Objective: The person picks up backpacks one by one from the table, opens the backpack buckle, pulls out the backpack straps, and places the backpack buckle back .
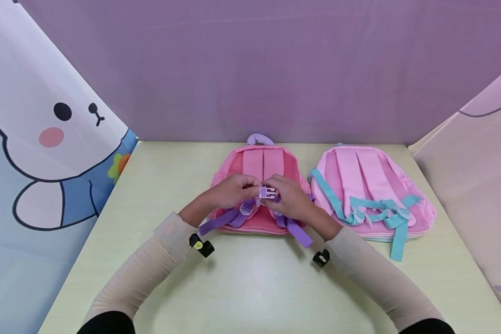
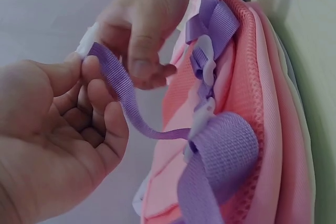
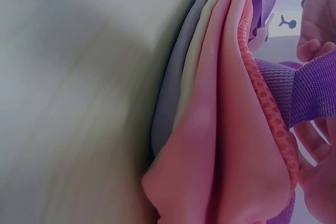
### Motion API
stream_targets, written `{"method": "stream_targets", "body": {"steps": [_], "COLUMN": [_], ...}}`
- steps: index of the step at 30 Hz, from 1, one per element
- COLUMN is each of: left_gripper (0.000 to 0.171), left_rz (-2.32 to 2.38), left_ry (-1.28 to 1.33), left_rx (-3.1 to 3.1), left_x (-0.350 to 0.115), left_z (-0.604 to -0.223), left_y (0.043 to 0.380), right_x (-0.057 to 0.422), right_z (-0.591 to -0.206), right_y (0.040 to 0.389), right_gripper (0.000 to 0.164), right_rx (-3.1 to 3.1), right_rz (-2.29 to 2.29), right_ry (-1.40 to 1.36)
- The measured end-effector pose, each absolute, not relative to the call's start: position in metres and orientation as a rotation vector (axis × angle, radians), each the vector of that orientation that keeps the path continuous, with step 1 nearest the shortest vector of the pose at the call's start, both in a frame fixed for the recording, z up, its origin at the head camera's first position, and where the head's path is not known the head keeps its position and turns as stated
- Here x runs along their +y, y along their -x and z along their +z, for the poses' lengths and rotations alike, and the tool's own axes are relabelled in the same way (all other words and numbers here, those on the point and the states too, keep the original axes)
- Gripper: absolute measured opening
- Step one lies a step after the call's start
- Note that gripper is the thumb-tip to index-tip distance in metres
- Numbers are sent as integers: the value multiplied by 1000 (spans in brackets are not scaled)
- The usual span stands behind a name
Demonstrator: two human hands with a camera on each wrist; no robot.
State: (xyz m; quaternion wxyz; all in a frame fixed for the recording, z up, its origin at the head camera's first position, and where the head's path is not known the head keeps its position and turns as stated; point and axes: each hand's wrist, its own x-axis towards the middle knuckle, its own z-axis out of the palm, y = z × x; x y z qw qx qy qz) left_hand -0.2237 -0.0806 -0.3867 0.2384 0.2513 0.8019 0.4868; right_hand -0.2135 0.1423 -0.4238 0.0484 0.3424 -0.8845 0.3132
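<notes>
A white side-release buckle on a purple strap sits between both hands, raised over the back of a coral-pink backpack. My left hand pinches its left end with thumb and forefinger, the other fingers curled in, as the left wrist view shows. From there the purple strap runs down to the pack. My right hand has thumb and fingers about the buckle's pronged right end. In the right wrist view that hand is partly hidden behind a purple shoulder strap.
A light-pink backpack with turquoise straps lies to the right on the pale table. A purple carry handle tops the coral pack. A purple wall stands behind, with printed cloth panels at the sides.
</notes>
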Motion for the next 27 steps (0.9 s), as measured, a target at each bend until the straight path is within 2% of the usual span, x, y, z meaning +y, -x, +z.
{"method": "stream_targets", "body": {"steps": [9, 16, 27], "left_gripper": [16, 20, 17], "left_rz": [1272, 1269, 1118], "left_ry": [-743, -754, -707], "left_rx": [2199, 2177, 2263], "left_x": [-86, -98, -112], "left_z": [-379, -382, -396], "left_y": [216, 217, 220], "right_x": [146, 152, 161], "right_z": [-422, -420, -426], "right_y": [214, 214, 211], "right_gripper": [23, 21, 22], "right_rx": [-2738, -2755, -2829], "right_rz": [894, 909, 913], "right_ry": [-1139, -1143, -1151]}}
